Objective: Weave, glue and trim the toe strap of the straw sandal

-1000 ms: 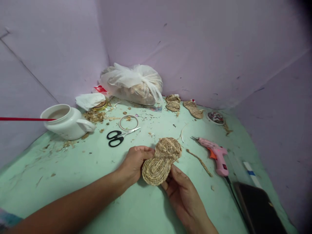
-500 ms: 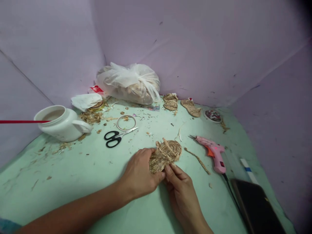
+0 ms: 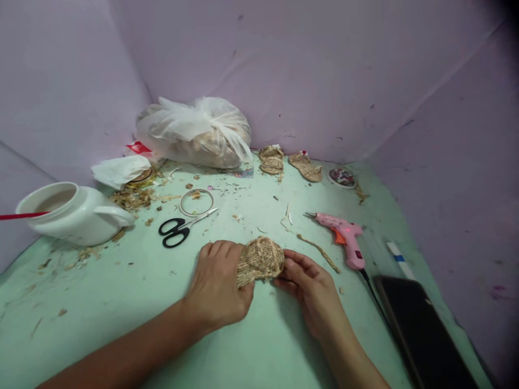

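A small slipper [image 3: 261,259] of braided straw rope lies between my two hands, just above the green tabletop. My left hand [image 3: 221,281] wraps over its left end and hides that part, thumb on the near side. At the right end, my right hand [image 3: 302,275] pinches the rim between thumb and fingers. A short twisted straw cord [image 3: 319,253] rests to the right of the slipper. Farther right lies a pink hot glue gun [image 3: 344,235] with its red light lit. Black-handled scissors [image 3: 182,229] lie beyond my left hand.
A white mug-like pot [image 3: 77,213] stands at left, a red stick in it. Along the back are a stuffed plastic bag [image 3: 198,132], straw slippers [image 3: 306,166] and a small bowl [image 3: 341,177]. A tape ring [image 3: 196,202] lies mid-table; a dark phone [image 3: 421,329] is at right.
The slipper has been turned from upright to lying sideways. My left hand has moved over its left end, and my right hand has shifted to its right end. The view has swung slightly right.
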The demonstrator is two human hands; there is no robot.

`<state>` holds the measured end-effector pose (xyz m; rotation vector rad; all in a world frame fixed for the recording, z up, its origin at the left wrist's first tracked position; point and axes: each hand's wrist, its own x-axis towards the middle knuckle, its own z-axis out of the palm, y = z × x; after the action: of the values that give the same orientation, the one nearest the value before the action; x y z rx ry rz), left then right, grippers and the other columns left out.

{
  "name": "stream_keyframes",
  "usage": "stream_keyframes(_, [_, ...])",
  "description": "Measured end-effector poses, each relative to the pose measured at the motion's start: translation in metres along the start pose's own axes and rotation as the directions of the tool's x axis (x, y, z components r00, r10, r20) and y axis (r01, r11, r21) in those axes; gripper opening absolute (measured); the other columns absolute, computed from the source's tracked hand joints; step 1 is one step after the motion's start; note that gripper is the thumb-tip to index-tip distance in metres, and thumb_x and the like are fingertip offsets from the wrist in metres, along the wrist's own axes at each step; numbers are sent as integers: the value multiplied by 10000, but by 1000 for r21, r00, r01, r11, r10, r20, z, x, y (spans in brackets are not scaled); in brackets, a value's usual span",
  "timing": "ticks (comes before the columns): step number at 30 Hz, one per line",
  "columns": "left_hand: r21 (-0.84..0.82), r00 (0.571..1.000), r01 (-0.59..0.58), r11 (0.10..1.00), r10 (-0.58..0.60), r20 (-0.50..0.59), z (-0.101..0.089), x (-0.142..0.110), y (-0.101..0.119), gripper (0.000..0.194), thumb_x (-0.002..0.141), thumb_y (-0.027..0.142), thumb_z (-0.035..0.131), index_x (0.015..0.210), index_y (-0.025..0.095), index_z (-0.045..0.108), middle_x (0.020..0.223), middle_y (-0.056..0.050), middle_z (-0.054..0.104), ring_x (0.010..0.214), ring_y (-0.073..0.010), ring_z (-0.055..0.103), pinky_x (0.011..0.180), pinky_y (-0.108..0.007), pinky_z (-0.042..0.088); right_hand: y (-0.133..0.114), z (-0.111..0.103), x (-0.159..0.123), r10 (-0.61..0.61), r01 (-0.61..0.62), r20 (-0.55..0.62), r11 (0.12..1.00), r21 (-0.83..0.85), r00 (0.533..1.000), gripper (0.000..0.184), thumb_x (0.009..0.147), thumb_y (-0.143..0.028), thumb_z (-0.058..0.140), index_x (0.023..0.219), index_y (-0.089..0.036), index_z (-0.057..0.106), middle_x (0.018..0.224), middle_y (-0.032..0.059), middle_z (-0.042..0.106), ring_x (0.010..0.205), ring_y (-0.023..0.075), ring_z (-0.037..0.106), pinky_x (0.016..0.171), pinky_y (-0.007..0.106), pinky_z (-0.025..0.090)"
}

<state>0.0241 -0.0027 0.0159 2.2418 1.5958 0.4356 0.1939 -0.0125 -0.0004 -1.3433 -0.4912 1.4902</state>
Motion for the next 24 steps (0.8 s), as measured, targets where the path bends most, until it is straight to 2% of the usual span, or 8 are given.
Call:
stream_keyframes(4, [49, 999, -39, 998, 39, 7, 1, 0, 1, 397, 657, 335, 593, 994, 125, 566, 1020, -122, 549, 975, -290, 462, 867, -445, 338, 3, 2, 2, -65, 62, -33, 994, -85, 997, 485, 499, -314, 820, 887, -149, 580, 650, 11, 682, 581, 136, 622, 512, 235, 509])
stream_keyframes(9, [130, 999, -37, 991, 36, 7, 5, 0, 3, 366, 679, 347, 568, 969, 124, 584, 973, -126, 557, 934, -298, 476, 829, -460, 348, 3, 2, 3, -57, 56, -15, 995, -78, 998, 462, 501, -296, 801, 867, -155, 558, 585, -23, 645, 541, 141, 618, 552, 279, 523])
stream_keyframes(13, [127, 999, -13, 992, 18, -40, 7, 0, 2, 321, 687, 345, 545, 922, 129, 581, 944, -122, 565, 911, -296, 490, 818, -456, 357, 1, -2, 4, -112, 109, -15, 987, -117, 994, 446, 522, -294, 781, 896, -155, 581, 690, 22, 686, 616, 162, 641, 584, 287, 516])
stream_keyframes(16, [4, 998, 30, 1000, -30, -46, 2, 1, 1, 299, 677, 345, 538, 894, 141, 564, 939, -114, 566, 914, -287, 492, 815, -434, 369, 0, -5, 4, -163, 159, -20, 978, -134, 986, 437, 555, -307, 767, 926, -156, 592, 770, 59, 701, 659, 177, 643, 546, 277, 506])
stream_keyframes(18, [-210, 993, 118, 971, -110, 52, -6, 2, 2, 300, 667, 363, 544, 884, 157, 553, 925, -92, 572, 889, -265, 504, 791, -399, 388, -2, -6, 2, -191, 189, -8, 975, -120, 982, 390, 593, -317, 752, 915, -159, 598, 777, 60, 696, 657, 174, 638, 550, 283, 509])
stream_keyframes(20, [-482, 949, 290, 827, -184, 256, -15, 3, 3, 322, 653, 396, 562, 883, 170, 554, 868, -62, 585, 826, -240, 527, 727, -356, 407, -4, -5, -1, -279, 274, -19, 953, -130, 960, 297, 649, -316, 722, 886, -173, 614, 811, 55, 684, 706, 174, 631, 601, 297, 516])
stream_keyframes(22, [-677, 865, 479, 558, -168, 474, -23, 4, 6, 348, 626, 405, 591, 882, 169, 574, 803, -45, 601, 768, -224, 548, 677, -326, 412, -7, -5, -5, -409, 398, -33, 902, -170, 912, 197, 701, -296, 685, 861, -193, 636, 872, 51, 666, 810, 184, 615, 688, 320, 515])
stream_keyframes(24, [-734, 786, 607, 304, -96, 611, -27, 4, 8, 329, 592, 369, 612, 839, 153, 609, 747, -44, 611, 717, -208, 557, 648, -307, 409, -10, -5, -9, -535, 524, -1, 827, -205, 845, 107, 742, -255, 648, 839, -212, 653, 917, 48, 651, 915, 196, 591, 780, 340, 492])
